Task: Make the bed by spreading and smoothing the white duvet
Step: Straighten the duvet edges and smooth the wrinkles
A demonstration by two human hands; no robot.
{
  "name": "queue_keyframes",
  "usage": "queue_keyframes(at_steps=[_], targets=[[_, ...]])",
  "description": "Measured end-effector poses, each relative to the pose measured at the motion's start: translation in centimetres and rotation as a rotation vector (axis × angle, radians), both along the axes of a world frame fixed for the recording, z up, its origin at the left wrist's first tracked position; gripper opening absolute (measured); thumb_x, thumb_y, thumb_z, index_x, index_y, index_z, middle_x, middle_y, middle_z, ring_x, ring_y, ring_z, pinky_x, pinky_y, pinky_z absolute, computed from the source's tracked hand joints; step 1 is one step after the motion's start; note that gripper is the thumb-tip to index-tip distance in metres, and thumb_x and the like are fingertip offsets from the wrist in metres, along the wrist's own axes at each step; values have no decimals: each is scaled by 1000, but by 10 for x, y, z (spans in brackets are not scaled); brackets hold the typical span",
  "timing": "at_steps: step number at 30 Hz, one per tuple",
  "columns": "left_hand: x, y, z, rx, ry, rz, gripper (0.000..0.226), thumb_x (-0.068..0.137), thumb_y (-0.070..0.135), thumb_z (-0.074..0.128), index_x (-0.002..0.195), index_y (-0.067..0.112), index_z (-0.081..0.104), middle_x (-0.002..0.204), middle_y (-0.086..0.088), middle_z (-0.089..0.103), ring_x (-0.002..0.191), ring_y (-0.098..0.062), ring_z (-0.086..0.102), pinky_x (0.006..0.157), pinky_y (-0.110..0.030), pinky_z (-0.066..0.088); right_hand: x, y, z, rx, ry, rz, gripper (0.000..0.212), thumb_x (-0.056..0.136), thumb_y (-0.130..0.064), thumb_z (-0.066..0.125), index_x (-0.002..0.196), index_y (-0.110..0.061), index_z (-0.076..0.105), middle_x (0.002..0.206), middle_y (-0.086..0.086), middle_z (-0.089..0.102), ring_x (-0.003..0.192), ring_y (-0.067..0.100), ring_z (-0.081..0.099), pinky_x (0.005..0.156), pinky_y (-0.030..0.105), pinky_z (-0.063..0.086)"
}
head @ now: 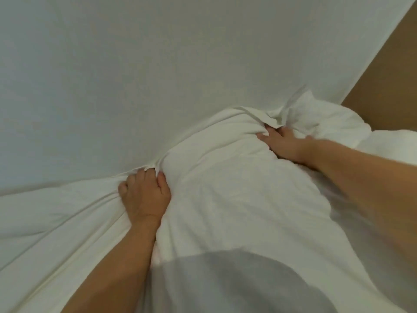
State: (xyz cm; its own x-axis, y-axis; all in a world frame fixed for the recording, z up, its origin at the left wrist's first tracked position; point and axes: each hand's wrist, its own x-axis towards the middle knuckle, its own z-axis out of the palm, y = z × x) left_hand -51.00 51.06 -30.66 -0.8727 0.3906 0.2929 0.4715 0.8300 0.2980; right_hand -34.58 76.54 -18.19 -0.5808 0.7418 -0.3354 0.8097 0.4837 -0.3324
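— White cotton is most of what we see: the duvet [237,188] is bunched into a thick, puffy ridge running from the lower middle up toward the right, with soft creases fanning out from where it is gathered.

— And we find it lying on the flat white sheet [135,64] that fills the upper left, with its near edge spilling toward us?

— Yes. To the left it lies lower and flatter, in long folds. At the far right end of the ridge a looser, crumpled corner sticks up.

— How do we read the hands?

— We count two. The left hand [144,195] has its fingers curled tight into the fabric at the left side of the ridge, clamped on a fistful of duvet. The right hand [284,145] reaches farther out; its fingers dig into a fold near the top of the ridge, gripping it as well.

— Anything else we can count?

— One duvet and one sheet. One strip of tan-brown surface [388,75] beyond the bed at the upper right; we cannot tell whether it is floor or wall. A grey shadow [237,281] falls on the duvet near the bottom.
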Motion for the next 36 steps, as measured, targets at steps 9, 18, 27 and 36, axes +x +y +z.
queue_keyframes(at_steps=[9,18,27,36], targets=[[-8,-123,105,78,-479,-238,53,90,26,53,141,22,40,148,-8,31,126,-29,45,107,-39,34,-24,-293,49,370,259,555,53,95,-27,41,147,-18,33,152,2,34,143,19,27,120,45,8],[-2,-351,72,-432,-271,-69,53,96,54,24,81,10,49,56,-14,53,50,-37,57,49,-41,51,-35,-436,-125,339,333,147,73,95,-46,31,154,-6,19,162,12,15,151,25,7,120,53,2],[-114,-302,22,-201,74,-151,44,105,33,36,73,12,57,55,-13,57,51,-35,58,48,-34,38,-68,-424,-150,491,348,46,68,88,-39,33,150,-10,35,157,9,31,147,28,22,120,51,2],[-132,-297,-33,-79,151,-148,48,102,32,35,63,11,53,52,-15,57,42,-35,54,42,-31,37,-76,-418,-152,522,250,44,71,84,-39,33,148,-11,37,156,11,32,148,29,20,119,54,1]])
